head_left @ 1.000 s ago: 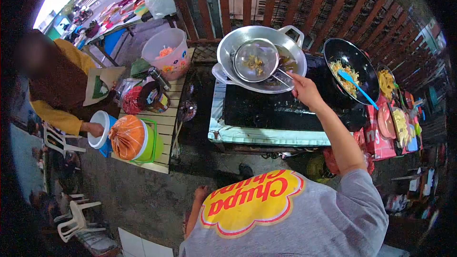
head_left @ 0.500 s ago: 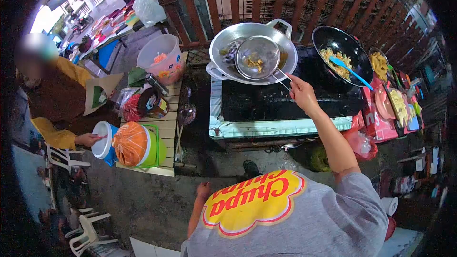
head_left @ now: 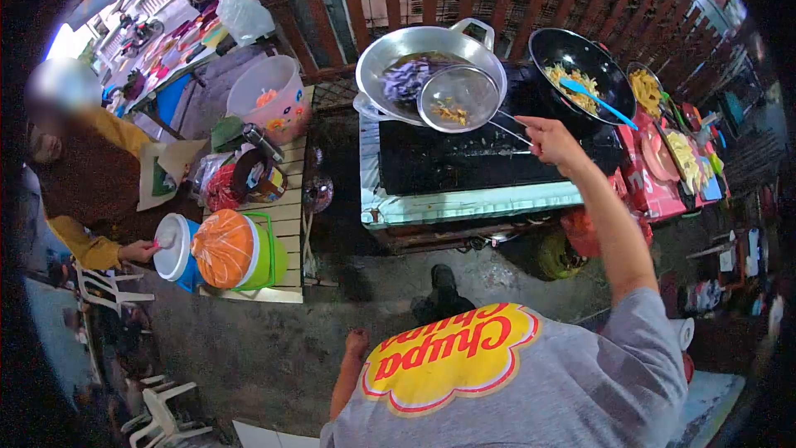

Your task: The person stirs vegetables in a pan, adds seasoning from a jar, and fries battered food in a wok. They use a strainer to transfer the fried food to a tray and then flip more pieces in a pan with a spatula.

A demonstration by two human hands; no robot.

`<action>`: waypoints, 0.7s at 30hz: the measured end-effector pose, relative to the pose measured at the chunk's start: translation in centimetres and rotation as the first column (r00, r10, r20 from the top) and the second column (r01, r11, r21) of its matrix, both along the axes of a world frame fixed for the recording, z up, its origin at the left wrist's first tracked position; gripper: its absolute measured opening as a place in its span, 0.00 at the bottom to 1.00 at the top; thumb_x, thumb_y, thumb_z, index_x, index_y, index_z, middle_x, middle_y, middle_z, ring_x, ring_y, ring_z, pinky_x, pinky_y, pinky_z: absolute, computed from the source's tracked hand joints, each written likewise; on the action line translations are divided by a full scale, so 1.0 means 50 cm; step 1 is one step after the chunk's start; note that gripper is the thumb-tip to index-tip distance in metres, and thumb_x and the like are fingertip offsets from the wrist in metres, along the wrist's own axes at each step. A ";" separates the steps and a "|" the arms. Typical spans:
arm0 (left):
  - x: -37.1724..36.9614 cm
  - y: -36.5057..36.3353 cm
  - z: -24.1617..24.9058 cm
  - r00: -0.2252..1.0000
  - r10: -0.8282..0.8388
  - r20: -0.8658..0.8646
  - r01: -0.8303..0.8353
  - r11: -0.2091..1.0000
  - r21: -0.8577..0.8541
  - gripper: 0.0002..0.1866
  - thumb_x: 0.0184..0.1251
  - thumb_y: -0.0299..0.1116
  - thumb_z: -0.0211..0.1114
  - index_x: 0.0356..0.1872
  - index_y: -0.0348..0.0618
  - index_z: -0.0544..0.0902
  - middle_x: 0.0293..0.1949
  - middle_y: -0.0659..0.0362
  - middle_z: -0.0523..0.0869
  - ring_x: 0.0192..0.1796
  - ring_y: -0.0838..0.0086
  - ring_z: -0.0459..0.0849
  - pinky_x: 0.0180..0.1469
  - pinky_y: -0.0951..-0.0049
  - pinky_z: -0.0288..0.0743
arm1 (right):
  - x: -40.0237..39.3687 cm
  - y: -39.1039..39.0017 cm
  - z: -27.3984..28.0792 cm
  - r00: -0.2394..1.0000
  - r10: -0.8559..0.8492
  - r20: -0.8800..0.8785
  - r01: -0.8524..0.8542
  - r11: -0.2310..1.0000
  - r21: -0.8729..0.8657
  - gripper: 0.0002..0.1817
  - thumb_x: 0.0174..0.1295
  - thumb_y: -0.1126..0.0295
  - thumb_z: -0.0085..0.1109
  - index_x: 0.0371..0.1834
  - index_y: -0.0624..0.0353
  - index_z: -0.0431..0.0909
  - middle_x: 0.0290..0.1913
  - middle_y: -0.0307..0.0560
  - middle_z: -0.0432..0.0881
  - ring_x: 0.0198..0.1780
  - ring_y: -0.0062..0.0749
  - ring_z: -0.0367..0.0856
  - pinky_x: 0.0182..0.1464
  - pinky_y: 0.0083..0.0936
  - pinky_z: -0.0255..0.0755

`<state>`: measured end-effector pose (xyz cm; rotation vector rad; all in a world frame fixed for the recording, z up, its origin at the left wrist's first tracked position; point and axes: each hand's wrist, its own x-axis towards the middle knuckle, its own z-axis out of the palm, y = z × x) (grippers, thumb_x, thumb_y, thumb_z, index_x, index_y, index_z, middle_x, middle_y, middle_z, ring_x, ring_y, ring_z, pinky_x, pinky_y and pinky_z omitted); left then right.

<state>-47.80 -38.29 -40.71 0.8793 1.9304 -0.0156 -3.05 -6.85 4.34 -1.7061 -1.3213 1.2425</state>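
While my left hand [head_left: 356, 343] hangs low near the bottom centre of the frame, seemingly curled, though I cannot tell whether it holds anything, my right hand [head_left: 554, 143] grips the thin handle [head_left: 509, 129] of a strainer [head_left: 456, 85]. The strainer lies over the lower right part of the metal pan [head_left: 371, 56], at the upper centre of the frame, overlapping the pan's edge. Browned bits [head_left: 452, 112] sit gathered toward its lower side. Dark liquid [head_left: 424, 60] shows in the pan beyond it; whether the strainer touches that liquid I can't make out.

I judge the step in hand to be lifting these bits clear and letting them drain. As I see it, the move calls for a steady hold and a level strainer, so nothing slides out and the drips fall inside the pan rather than onto the black stove top [head_left: 423, 168]. At the upper right, the black wok [head_left: 604, 58] holds shredded food [head_left: 566, 75] and a blue spatula [head_left: 604, 106], neither hand touching it.
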 end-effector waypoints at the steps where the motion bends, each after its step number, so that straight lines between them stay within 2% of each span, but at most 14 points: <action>1: -0.002 -0.006 -0.019 1.000 -0.004 0.030 0.003 1.000 0.018 0.19 0.55 0.46 0.49 0.35 0.41 0.78 0.30 0.49 0.80 0.33 0.59 0.80 0.38 0.65 0.72 | 0.008 -0.012 0.027 1.000 0.015 0.021 -0.014 0.999 -0.038 0.16 0.59 0.72 0.40 0.51 0.53 0.68 0.14 0.31 0.61 0.15 0.12 0.57 0.15 0.10 0.49; 2: -0.002 -0.006 -0.031 0.999 -0.013 0.034 0.012 1.000 0.019 0.19 0.55 0.46 0.49 0.35 0.41 0.78 0.30 0.49 0.80 0.33 0.59 0.80 0.38 0.65 0.72 | 0.019 -0.020 0.046 0.989 0.107 0.101 -0.105 0.994 -0.030 0.17 0.59 0.73 0.40 0.51 0.53 0.68 0.14 0.31 0.61 0.15 0.12 0.58 0.15 0.10 0.49; 4: 0.002 -0.002 -0.053 0.983 -0.181 -0.023 0.182 0.981 0.073 0.21 0.53 0.48 0.50 0.38 0.41 0.77 0.31 0.48 0.80 0.36 0.58 0.79 0.39 0.64 0.71 | 0.030 -0.018 0.059 0.989 0.114 0.095 -0.111 0.993 -0.033 0.17 0.59 0.73 0.40 0.51 0.54 0.68 0.14 0.31 0.61 0.16 0.12 0.58 0.15 0.10 0.50; 5: 0.005 -0.002 -0.072 0.980 -0.195 -0.022 0.197 0.978 0.074 0.21 0.53 0.48 0.50 0.38 0.41 0.77 0.31 0.48 0.80 0.36 0.58 0.79 0.39 0.64 0.71 | 0.037 -0.017 0.063 0.988 0.126 0.085 -0.123 0.992 -0.038 0.17 0.59 0.73 0.40 0.51 0.54 0.68 0.14 0.31 0.61 0.16 0.12 0.58 0.15 0.10 0.50; 6: 0.009 0.001 -0.091 0.956 -0.277 -0.100 0.284 0.956 0.075 0.21 0.53 0.48 0.51 0.39 0.41 0.76 0.32 0.48 0.80 0.37 0.57 0.78 0.40 0.64 0.71 | 0.045 -0.002 0.041 0.996 0.067 0.062 -0.064 0.997 -0.050 0.16 0.59 0.73 0.40 0.51 0.54 0.69 0.14 0.32 0.62 0.15 0.13 0.58 0.15 0.10 0.50; 8: 0.034 0.021 -0.098 0.907 -0.385 -0.171 0.403 0.911 0.087 0.21 0.52 0.48 0.51 0.39 0.41 0.76 0.32 0.48 0.80 0.39 0.57 0.78 0.40 0.63 0.70 | 0.056 0.031 -0.008 0.993 0.114 0.037 -0.116 0.991 0.063 0.16 0.57 0.72 0.41 0.49 0.53 0.70 0.14 0.33 0.65 0.14 0.13 0.58 0.14 0.11 0.51; 9: 0.047 0.032 -0.077 0.920 -0.341 -0.192 0.373 0.913 0.168 0.21 0.52 0.48 0.50 0.37 0.42 0.77 0.33 0.47 0.79 0.40 0.56 0.77 0.41 0.62 0.70 | 0.049 0.035 -0.004 0.999 0.051 -0.015 -0.052 0.998 -0.027 0.16 0.57 0.72 0.41 0.49 0.53 0.70 0.14 0.34 0.65 0.14 0.14 0.59 0.13 0.13 0.51; 10: 0.057 0.047 -0.059 0.932 -0.296 -0.209 0.343 0.905 0.251 0.20 0.52 0.48 0.50 0.35 0.42 0.78 0.34 0.47 0.79 0.41 0.56 0.77 0.41 0.62 0.69 | 0.058 0.045 -0.022 0.995 0.093 -0.029 -0.093 0.995 -0.022 0.16 0.56 0.72 0.42 0.49 0.53 0.70 0.13 0.34 0.66 0.14 0.14 0.59 0.13 0.13 0.52; 11: 0.063 0.060 -0.046 0.936 -0.293 -0.197 0.340 0.897 0.284 0.19 0.53 0.47 0.49 0.34 0.42 0.77 0.33 0.48 0.79 0.40 0.56 0.77 0.40 0.62 0.69 | 0.045 0.038 -0.010 0.999 0.038 -0.023 -0.039 0.999 -0.030 0.16 0.56 0.71 0.42 0.49 0.53 0.71 0.14 0.34 0.66 0.15 0.15 0.61 0.13 0.13 0.53; 14: 0.080 0.087 -0.045 0.915 -0.361 -0.182 0.402 0.856 0.324 0.16 0.54 0.44 0.48 0.31 0.42 0.77 0.31 0.49 0.79 0.38 0.57 0.77 0.38 0.62 0.69 | 0.067 0.018 -0.001 0.987 0.161 -0.028 -0.160 0.986 0.039 0.15 0.56 0.73 0.43 0.48 0.55 0.71 0.15 0.36 0.67 0.16 0.16 0.63 0.15 0.13 0.57; 18: 0.148 0.098 -0.079 0.825 -0.518 -0.224 0.565 0.748 0.348 0.14 0.56 0.41 0.47 0.26 0.42 0.76 0.29 0.51 0.79 0.34 0.59 0.77 0.34 0.63 0.69 | 0.105 0.036 -0.033 0.994 0.099 -0.045 -0.096 0.994 0.059 0.15 0.57 0.72 0.43 0.47 0.51 0.73 0.16 0.41 0.71 0.16 0.20 0.66 0.16 0.18 0.61; 19: 0.172 0.099 -0.090 0.803 -0.543 -0.243 0.594 0.707 0.384 0.14 0.56 0.40 0.47 0.25 0.42 0.76 0.28 0.52 0.79 0.33 0.59 0.77 0.33 0.64 0.69 | 0.115 0.071 -0.092 0.987 0.137 0.080 -0.152 0.957 0.245 0.14 0.57 0.71 0.43 0.46 0.52 0.73 0.18 0.41 0.72 0.17 0.21 0.68 0.17 0.20 0.63; 20: 0.201 0.101 -0.103 0.789 -0.557 -0.259 0.610 0.661 0.437 0.13 0.56 0.39 0.47 0.24 0.42 0.76 0.28 0.52 0.79 0.32 0.59 0.77 0.32 0.64 0.69 | 0.120 0.074 -0.097 0.984 0.130 0.121 -0.158 0.952 0.262 0.15 0.56 0.71 0.44 0.46 0.52 0.73 0.20 0.42 0.74 0.17 0.21 0.69 0.18 0.22 0.64; 21: 0.223 0.100 -0.111 0.834 -0.494 -0.246 0.535 0.614 0.579 0.14 0.57 0.38 0.46 0.22 0.41 0.74 0.26 0.52 0.78 0.32 0.59 0.77 0.31 0.63 0.68 | 0.125 0.068 -0.085 0.971 0.137 0.194 -0.191 0.936 0.295 0.15 0.55 0.71 0.44 0.46 0.51 0.73 0.21 0.44 0.75 0.17 0.23 0.70 0.18 0.23 0.64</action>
